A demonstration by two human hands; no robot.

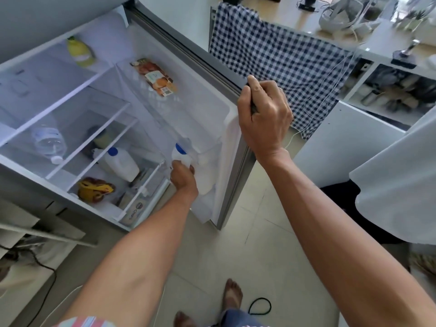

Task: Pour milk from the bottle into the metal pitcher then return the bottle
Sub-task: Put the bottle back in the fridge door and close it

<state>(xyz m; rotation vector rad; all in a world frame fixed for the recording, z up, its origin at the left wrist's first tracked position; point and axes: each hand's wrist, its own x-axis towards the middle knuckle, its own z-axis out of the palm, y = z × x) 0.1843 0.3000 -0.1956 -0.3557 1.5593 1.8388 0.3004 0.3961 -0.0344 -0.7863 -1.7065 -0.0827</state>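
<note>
Left hand point(183, 179) wrapped around the milk bottle point(181, 155), right hand point(264, 119) clenched on the fridge door point(212, 95) edge.

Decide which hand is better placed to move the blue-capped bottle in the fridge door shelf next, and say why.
Left. The left hand is already wrapped around the milk bottle in the door shelf, while the right hand grips the fridge door edge.

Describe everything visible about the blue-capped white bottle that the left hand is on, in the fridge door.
The white plastic milk bottle with a blue screw cap stands roughly upright in the lowest shelf of the open fridge door, behind its clear rail. Its body looks opaque white; no label shows. The left hand wraps its lower part, hiding the base. The picture is slightly blurred there.
</note>
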